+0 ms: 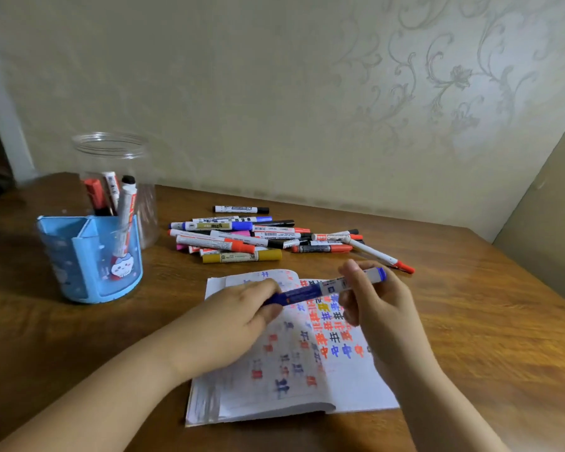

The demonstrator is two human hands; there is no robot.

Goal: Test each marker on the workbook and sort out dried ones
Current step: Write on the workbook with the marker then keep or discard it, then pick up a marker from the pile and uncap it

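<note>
Above the open paper workbook, the left hand grasps the blue marker's cap end and the right hand pinches its smooth white barrel. Loose markers lie beyond on the wooden table.

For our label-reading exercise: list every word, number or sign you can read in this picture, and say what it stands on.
Workbook: coloured handwritten characters in red, blue and black, too blurred to quote.
Blue marker, held by left hand and right hand: label print too small.
Marker pile: barrel labels too small.
Blue pen holder: cartoon face, no words.
</note>
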